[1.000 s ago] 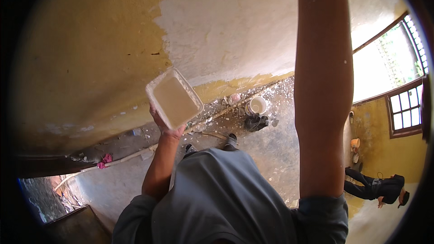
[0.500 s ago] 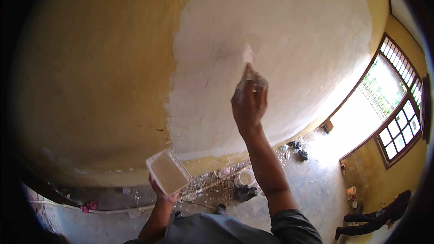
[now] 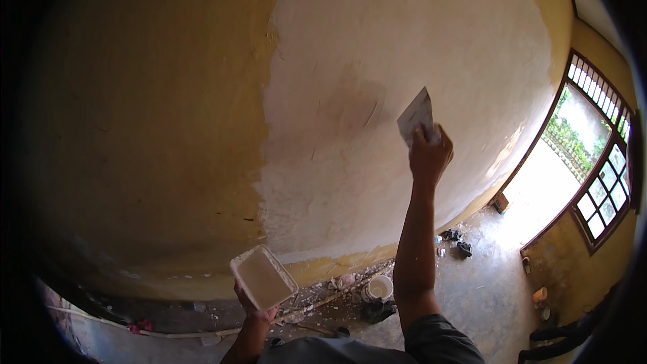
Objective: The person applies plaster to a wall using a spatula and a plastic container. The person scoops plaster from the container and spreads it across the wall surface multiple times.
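Raised before the wall, my right hand (image 3: pixel 431 155) is closed on a putty knife (image 3: pixel 416 116) with a wide, whitish blade. The blade tilts up and left, close to the wall; whether it touches I cannot tell. Low on the left, my left hand (image 3: pixel 253 302) grips a rectangular plastic tub (image 3: pixel 288 291) from its side and underneath. Smooth off-white putty (image 3: pixel 261 278) lies in the tub. Ahead, a whitish coat (image 3: pixel 323 40) covers the right part of the wall, with a damp-looking darker patch and thin streaks. Its left part is bare yellow wall (image 3: pixel 148 128).
A white bucket (image 3: pixel 380 288) and a dark bag (image 3: pixel 377 311) stand on the floor by the wall. A long pale pole (image 3: pixel 195 334) lies there among debris. At right are an open doorway (image 3: pixel 546 168), a window (image 3: pixel 603 192) and another person's dark-clothed legs (image 3: pixel 566 337).
My right hand has moved right and slightly down with the putty knife, away from the streaked patch. The tub in my left hand sits slightly lower and further right in view.
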The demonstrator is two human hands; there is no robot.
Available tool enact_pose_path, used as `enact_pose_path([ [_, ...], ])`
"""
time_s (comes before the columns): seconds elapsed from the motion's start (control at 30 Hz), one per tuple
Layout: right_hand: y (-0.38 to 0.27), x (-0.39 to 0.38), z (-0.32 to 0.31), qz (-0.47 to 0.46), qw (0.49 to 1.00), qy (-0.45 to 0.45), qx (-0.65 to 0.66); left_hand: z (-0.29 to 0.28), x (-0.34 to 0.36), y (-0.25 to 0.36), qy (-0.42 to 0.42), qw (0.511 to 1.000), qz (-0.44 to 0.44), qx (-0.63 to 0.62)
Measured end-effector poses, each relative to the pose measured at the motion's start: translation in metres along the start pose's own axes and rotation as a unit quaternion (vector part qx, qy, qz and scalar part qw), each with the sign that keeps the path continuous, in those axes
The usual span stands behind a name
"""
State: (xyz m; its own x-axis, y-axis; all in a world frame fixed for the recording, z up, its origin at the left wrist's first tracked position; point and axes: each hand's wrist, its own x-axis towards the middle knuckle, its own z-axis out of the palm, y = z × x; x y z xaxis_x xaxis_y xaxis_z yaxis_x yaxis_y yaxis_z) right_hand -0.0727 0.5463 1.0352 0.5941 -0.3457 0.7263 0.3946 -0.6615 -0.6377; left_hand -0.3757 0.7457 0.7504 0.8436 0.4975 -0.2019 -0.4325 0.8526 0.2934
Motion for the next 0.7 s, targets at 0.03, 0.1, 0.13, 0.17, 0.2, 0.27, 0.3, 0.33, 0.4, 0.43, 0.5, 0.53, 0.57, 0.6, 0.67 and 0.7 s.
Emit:
enact_pose_path([
  [0.03,-0.019,0.007,-0.008,-0.014,0.999,0.006,0.034,0.001,-0.002,0.002,-0.009,1.000,0.007,0.000],
  [0.1,-0.035,0.023,-0.006,-0.106,0.993,0.034,0.048,-0.002,-0.002,0.001,-0.019,1.000,0.021,-0.005],
  [0.13,-0.037,0.034,-0.002,-0.184,0.981,0.054,0.031,-0.006,0.000,-0.001,-0.019,0.999,0.028,-0.010],
  [0.17,-0.035,0.040,0.003,-0.258,0.963,0.072,0.013,-0.012,0.001,-0.002,-0.018,0.999,0.034,-0.012],
  [0.2,-0.032,0.041,0.010,-0.278,0.958,0.073,0.023,-0.016,0.003,-0.001,-0.008,0.999,0.032,-0.006],
  [0.27,-0.025,0.038,0.025,-0.322,0.943,0.074,0.043,-0.020,0.006,0.000,0.011,1.000,0.026,-0.002],
  [0.3,-0.028,0.028,0.023,-0.338,0.938,0.067,0.035,-0.017,0.006,0.000,0.004,1.000,0.024,-0.005],
  [0.33,-0.019,0.018,0.028,-0.358,0.931,0.068,0.019,-0.012,0.006,0.001,-0.002,1.000,0.021,-0.008],
  [0.4,-0.015,-0.008,0.031,-0.341,0.940,0.030,0.010,-0.008,0.005,0.001,0.006,1.000,0.024,-0.013],
  [0.43,-0.013,-0.019,0.035,-0.331,0.943,0.029,0.021,-0.008,0.006,0.001,0.020,0.999,0.026,-0.014],
  [0.5,-0.015,-0.039,0.035,-0.299,0.954,0.012,0.037,-0.006,0.005,0.002,0.036,0.999,0.023,-0.012],
  [0.53,-0.018,-0.049,0.035,-0.281,0.959,0.005,0.039,-0.005,0.005,0.003,0.037,0.999,0.016,-0.009],
  [0.57,-0.022,-0.058,0.038,-0.258,0.965,-0.005,0.053,-0.005,0.003,0.003,0.039,0.999,0.011,-0.007],
  [0.6,-0.029,-0.068,0.038,-0.202,0.976,-0.038,0.069,-0.010,0.003,0.003,0.026,1.000,0.011,-0.011],
  [0.67,-0.052,-0.082,0.041,-0.147,0.987,-0.048,0.044,-0.021,0.008,0.005,-0.001,1.000,0.013,-0.022],
  [0.7,-0.062,-0.085,0.042,-0.131,0.989,-0.052,0.039,-0.024,0.009,0.005,-0.002,1.000,0.007,-0.023],
])
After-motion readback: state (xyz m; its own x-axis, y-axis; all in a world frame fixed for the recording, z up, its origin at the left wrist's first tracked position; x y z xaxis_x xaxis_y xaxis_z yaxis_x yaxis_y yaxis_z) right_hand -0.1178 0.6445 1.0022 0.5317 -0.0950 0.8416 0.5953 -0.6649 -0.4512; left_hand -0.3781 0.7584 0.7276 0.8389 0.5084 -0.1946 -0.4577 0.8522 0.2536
